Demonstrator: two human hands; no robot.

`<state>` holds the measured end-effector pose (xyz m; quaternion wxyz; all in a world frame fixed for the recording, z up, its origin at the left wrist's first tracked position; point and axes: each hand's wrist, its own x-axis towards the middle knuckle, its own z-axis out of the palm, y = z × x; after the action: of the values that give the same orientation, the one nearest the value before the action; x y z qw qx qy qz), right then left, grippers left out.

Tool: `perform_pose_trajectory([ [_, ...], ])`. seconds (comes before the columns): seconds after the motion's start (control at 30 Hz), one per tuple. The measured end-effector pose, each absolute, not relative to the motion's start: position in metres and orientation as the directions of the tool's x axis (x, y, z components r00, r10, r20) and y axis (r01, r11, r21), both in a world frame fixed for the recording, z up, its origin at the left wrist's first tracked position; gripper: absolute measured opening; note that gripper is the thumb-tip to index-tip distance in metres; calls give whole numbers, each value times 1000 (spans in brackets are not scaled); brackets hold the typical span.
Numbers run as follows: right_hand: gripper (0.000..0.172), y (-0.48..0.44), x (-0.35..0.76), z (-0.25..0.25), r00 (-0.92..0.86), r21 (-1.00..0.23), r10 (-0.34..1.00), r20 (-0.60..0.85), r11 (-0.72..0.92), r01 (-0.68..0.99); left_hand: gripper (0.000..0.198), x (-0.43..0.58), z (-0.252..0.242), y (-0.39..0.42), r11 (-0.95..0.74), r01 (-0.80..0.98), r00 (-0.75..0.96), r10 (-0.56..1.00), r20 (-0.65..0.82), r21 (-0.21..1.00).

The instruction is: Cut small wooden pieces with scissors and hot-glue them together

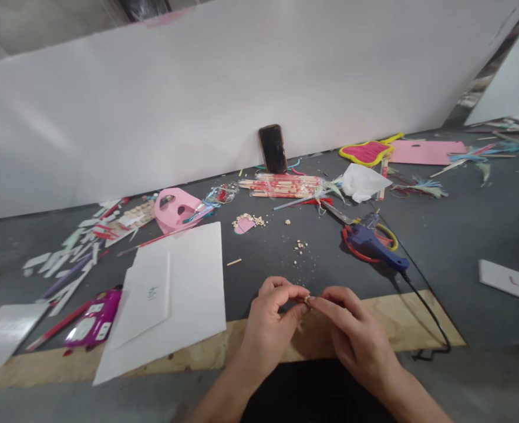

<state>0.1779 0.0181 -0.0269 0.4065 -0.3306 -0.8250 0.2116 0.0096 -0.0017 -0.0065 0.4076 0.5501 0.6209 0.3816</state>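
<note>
My left hand and my right hand meet fingertip to fingertip over the table's front edge. Between them is a tiny light wooden piece, pinched by both; fingers partly cover it, so its shape is hard to read. Just beyond lie several small wooden bits with crumbs around them. A similar little cluster sits further back. To its left, more bits surround a small pink card piece. One short stick lies alone left of my hands.
On the right rests a blue glue gun over scissors, its cord running to the front edge. White sheets lie left, near a purple packet. Behind are bagged sticks, a phone against the white panel, and crumpled tissue.
</note>
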Motion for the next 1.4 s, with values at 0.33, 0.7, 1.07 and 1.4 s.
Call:
perform_pose_trajectory([
  [0.33, 42, 19, 183, -31, -419, -612, 737, 530, 675, 412, 14, 7, -9, 0, 106, 364, -104, 992, -73, 925],
  [0.7, 43, 16, 178, -31, -453, -627, 730, 512, 678, 384, 13, 6, -8, -3, 117, 330, -94, 991, -90, 937],
  [1.07, 41, 16, 179, -30, -426, -635, 745, 513, 663, 397, 13, 7, -7, -7, 136, 296, -76, 990, -119, 945],
  [1.4, 45, 15, 176, -28, -455, -601, 717, 528, 694, 396, 16, 7, -11, -8, 74, 449, -79, 996, -44, 891],
])
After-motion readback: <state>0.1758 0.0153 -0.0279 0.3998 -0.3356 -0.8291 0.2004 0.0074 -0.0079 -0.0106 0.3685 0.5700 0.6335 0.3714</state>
